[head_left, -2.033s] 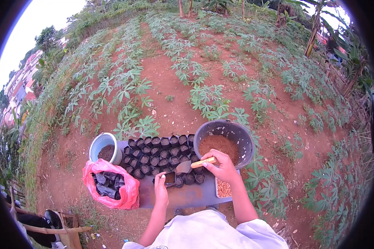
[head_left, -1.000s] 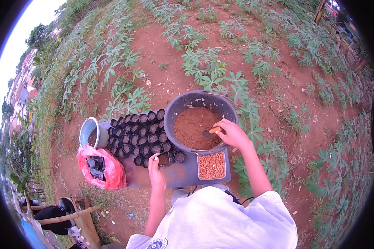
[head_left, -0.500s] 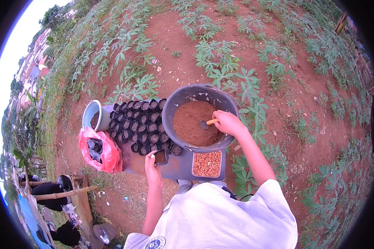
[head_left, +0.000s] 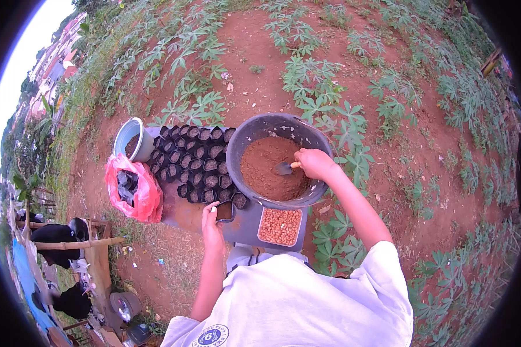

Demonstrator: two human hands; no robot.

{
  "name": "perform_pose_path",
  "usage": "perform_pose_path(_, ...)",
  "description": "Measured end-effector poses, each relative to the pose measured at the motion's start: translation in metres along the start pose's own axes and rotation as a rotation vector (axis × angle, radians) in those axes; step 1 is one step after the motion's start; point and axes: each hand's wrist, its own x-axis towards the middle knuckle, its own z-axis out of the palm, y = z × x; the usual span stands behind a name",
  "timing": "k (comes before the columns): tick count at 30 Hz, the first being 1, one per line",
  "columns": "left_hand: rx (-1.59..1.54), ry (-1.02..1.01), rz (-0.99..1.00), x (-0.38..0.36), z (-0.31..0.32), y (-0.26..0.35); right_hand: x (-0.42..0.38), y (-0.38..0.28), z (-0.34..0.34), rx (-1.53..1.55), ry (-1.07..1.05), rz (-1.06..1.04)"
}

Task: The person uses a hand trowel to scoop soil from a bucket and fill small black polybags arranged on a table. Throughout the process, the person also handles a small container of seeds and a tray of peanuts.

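Observation:
My right hand (head_left: 315, 163) grips a small trowel (head_left: 285, 168) by its wooden handle, its blade resting on the reddish soil inside a large dark tub (head_left: 255, 130). My left hand (head_left: 211, 222) holds a small black nursery bag (head_left: 224, 211) part-filled with soil, standing on the grey board (head_left: 243, 228). Behind that bag stand several rows of black soil-filled bags (head_left: 194, 159).
A shallow tray of tan seeds (head_left: 280, 226) lies on the board under the tub. A red plastic sack of empty black bags (head_left: 130, 188) and a pale bucket of dark soil (head_left: 127, 139) sit at the left. Cassava plants surround the board. People crouch at the lower left.
My right hand carried the trowel from over the small bags into the tub and now has it in the soil. My left hand stayed on the small bag. The view tilted downward.

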Motion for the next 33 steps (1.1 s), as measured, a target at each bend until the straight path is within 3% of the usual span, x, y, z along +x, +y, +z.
perform_pose_path(12, -0.003, -0.048, 0.015, 0.009, 0.013, 0.007, 0.009, -0.006, 0.021, -0.056, -0.104, 0.013)
perform_pose_path(33, -0.049, -0.025, -0.004, 0.009, -0.006, 0.001, 0.023, 0.001, 0.024, -0.136, -0.084, 0.052)
